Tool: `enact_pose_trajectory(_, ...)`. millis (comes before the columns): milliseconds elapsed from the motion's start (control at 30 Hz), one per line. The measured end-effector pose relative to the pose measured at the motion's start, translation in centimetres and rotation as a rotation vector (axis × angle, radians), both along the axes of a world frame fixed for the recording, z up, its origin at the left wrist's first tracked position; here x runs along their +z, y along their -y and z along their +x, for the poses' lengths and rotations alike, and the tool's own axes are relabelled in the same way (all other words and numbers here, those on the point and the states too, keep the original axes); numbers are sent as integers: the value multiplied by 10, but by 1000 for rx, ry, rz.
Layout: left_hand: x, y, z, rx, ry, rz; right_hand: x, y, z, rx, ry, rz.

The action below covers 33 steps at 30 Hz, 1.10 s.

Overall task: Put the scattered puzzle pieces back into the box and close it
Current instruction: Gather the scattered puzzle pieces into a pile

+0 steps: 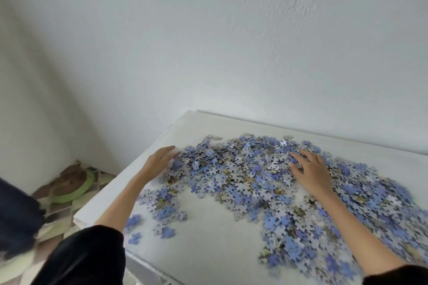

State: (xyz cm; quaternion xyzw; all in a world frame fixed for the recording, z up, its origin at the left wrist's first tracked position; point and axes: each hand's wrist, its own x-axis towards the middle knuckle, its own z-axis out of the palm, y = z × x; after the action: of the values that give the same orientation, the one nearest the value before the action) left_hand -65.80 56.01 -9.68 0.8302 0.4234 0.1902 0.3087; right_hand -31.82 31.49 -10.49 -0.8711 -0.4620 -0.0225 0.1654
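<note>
**On a flat white bench [208, 245], a drift of small blue, grey and tan cardboard puzzle pieces [243, 169] lies between two hands**

From far left to near right runs the long axis of the drift, which is thickest at the far middle. The left hand [159, 161] stands on its edge at the far-left border of the drift. Its fingers are straight and held together, its palm faces right toward the pieces, and it touches the outermost ones. The right hand [310, 169] lies palm down on top of the drift, right of its middle. Its fingers are spread, point far-left, and grip nothing.

The thick part sits between the two hands, so an inward sweep would probably gather it. The long tail at the near right lies outside the right hand. A few stray pieces lie beside the left forearm. No box is in view, so which way the pieces must travel cannot be told.
</note>
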Motion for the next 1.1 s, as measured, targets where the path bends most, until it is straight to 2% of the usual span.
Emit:
enact_pose_trajectory(133,-3,15,15,34,-38,32,-2,-1,2,7,-2,-3)
enact_pose_trajectory(333,-3,40,53,-75,-44,57,-3,0,3,6,1,-14)
enact_pose_trajectory(533,0,51,52,-145,82,-12,-3,1,3,5,-20,0)
enact_pose_trajectory(667,5,46,6,-31,138,47,-5,0,5,13,-18,27)
enact_pose_trajectory(767,2,38,-52,132,78,106,-6,0,6,20,-14,33)
enact_pose_trajectory(867,-4,47,-97,242,-17,80,-6,-1,6,22,-12,55)
enact_pose_trajectory(1000,-21,89,-106,265,-178,135,-5,-1,5,33,-5,67)
enact_pose_trajectory(1100,-25,112,-86,327,-163,162,-7,-3,6,36,3,69)
